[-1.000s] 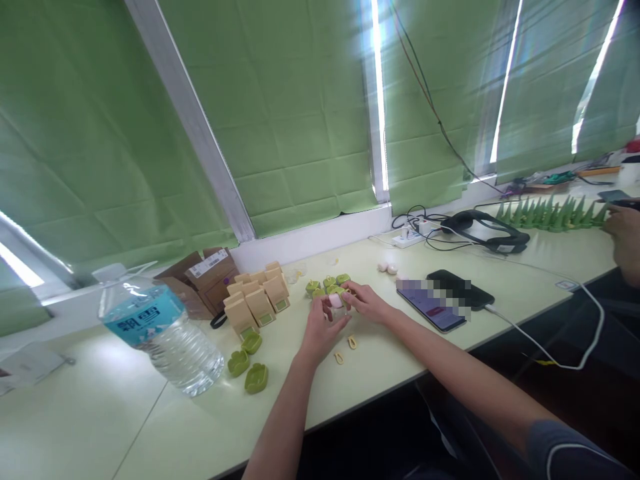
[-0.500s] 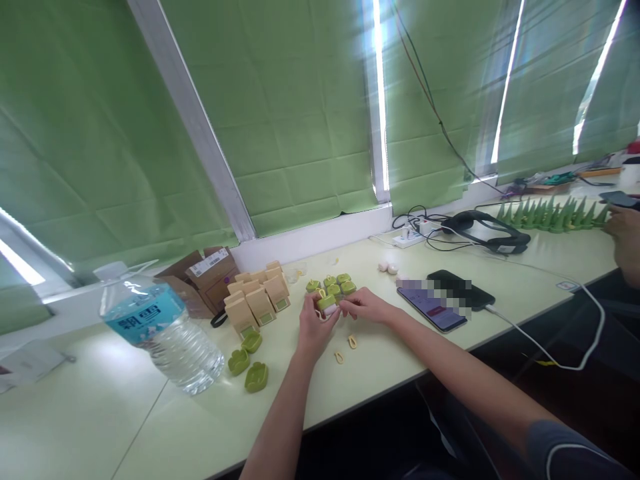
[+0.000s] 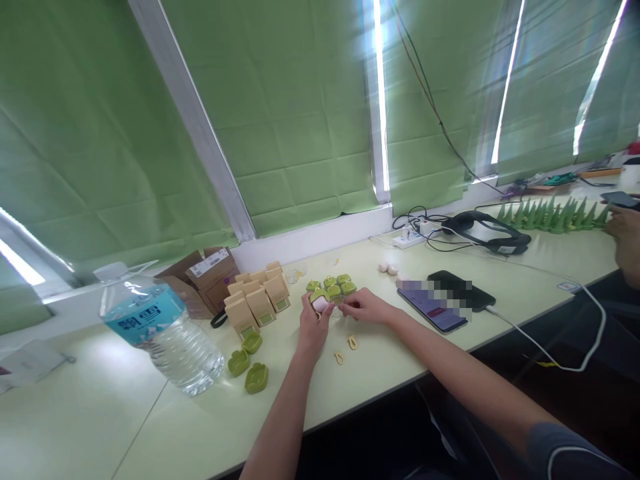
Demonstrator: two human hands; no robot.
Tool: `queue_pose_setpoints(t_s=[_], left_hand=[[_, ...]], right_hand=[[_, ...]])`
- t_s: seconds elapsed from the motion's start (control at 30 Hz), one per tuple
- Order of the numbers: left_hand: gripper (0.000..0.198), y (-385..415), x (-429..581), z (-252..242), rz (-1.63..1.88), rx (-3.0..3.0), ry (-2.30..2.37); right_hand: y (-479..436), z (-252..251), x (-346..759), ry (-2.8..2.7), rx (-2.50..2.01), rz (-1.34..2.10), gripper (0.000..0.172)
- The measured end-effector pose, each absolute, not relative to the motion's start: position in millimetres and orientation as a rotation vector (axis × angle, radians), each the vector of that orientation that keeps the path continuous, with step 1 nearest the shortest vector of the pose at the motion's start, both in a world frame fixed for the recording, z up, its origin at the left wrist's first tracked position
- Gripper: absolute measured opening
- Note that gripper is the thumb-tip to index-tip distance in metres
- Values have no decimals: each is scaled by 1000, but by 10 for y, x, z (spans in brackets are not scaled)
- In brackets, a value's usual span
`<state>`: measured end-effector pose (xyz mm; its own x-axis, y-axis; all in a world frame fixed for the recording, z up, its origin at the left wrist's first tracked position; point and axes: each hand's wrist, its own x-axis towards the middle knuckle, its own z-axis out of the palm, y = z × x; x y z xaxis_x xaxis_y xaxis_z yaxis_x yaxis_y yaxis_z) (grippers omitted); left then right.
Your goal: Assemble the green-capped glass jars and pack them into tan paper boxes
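By what lay on the table (image 3: 165,433), I judged the work well on: a cluster of green pieces (image 3: 334,291), several with yellow loops on top, stood together just beyond the hands and looked made up. The remaining parts seemed few: three hollow green shells (image 3: 239,363) at the left, two loose yellow loops (image 3: 353,342) on the near side, and a few pale round pieces (image 3: 389,268) at the far right. The piece in hand looked unfinished to me.

That green piece (image 3: 320,292) was up in the left hand (image 3: 314,325), just at the near left of the cluster, thumb and fingers closed firmly about it, with a pale pink part (image 3: 320,305) showing on its side. The right hand (image 3: 365,307) was near it, fingertips drawn together beside a small clear bit (image 3: 337,311); I couldn't tell whether they gripped it.

Half a second earlier the piece had its green, looped top towards me and the pink underneath; now it had been turned so the pink faced the near side. The loose loops and the shells had stayed where they were.
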<state>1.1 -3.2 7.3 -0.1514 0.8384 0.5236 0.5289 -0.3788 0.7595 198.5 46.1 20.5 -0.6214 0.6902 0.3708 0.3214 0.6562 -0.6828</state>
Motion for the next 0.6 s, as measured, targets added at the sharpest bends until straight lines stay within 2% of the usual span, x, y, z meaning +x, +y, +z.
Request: queue_pose_setpoints(t_s=[0.23,0.37,0.53,0.6], left_hand=[[39,-53,48,117,1556,1786,1509],[41,-61,37,144,1584,1725,1515],[43,-46,16,170,1661,1628,1583],[44,-31,18,167,1698,1642,1609]], right_hand=[[449,201,1973,-2227,-758,723,43],[484,199,1971,-2130,-834,574,38],[554,163,1970,-2063,-840,450,13],[565,136,1961,-2122,-808,444,13]])
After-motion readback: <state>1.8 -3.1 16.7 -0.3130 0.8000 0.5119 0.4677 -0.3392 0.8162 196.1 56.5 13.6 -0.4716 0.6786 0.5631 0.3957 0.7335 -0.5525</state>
